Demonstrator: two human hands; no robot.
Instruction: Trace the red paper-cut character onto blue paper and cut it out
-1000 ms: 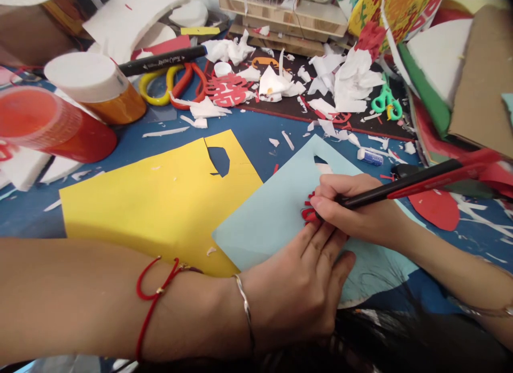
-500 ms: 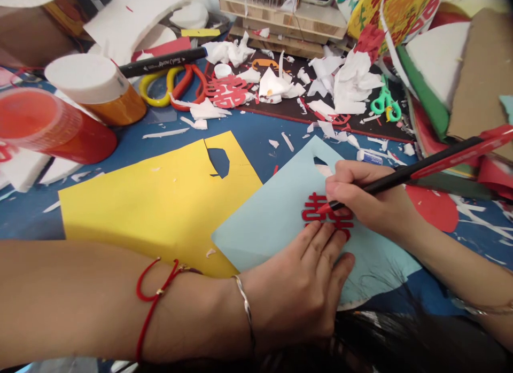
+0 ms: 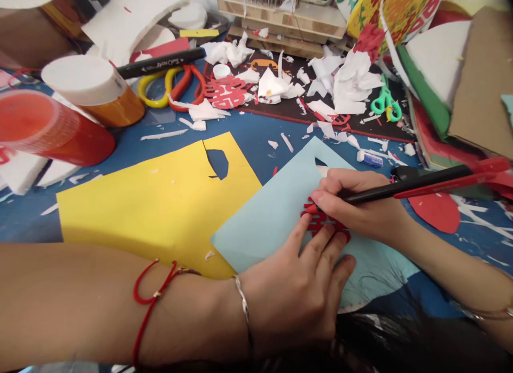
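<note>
Right hand (image 3: pixel 356 204) is clenched in a pen grip on a black marker with a red cap (image 3: pixel 425 185), tip down at the upper left of a red double-happiness paper-cut (image 3: pixel 323 220). Can't tell if the tip is touching it. The cut-out lies on a pale blue card (image 3: pixel 260 234), centre-right of frame, just below and left of my right fingers. Its long axis runs roughly left to right, tilting down to the right. Left hand (image 3: pixel 296 293) is open and flat on the card, fingers spread, fingertips touching the cut-out's lower edge, so it's the nearer hand by a little. Left wrist has a red string bracelet (image 3: pixel 150 290) and a silver bangle (image 3: pixel 242 303).

The card overlaps a yellow card (image 3: pixel 140 218) with a dark notch cut in it (image 3: pixel 217 163). Upper left: a second black marker (image 3: pixel 160 64), white lettering on the barrel, maybe "Touch", rest unreadable. Beside it are yellow-and-red-handled scissors (image 3: pixel 170 87). Teal scissors (image 3: pixel 385 103) sit upper right on a dark mat (image 3: pixel 280 103), and a small blue-labelled stick (image 3: pixel 369 159) lies above my right hand, label unreadable.
</note>
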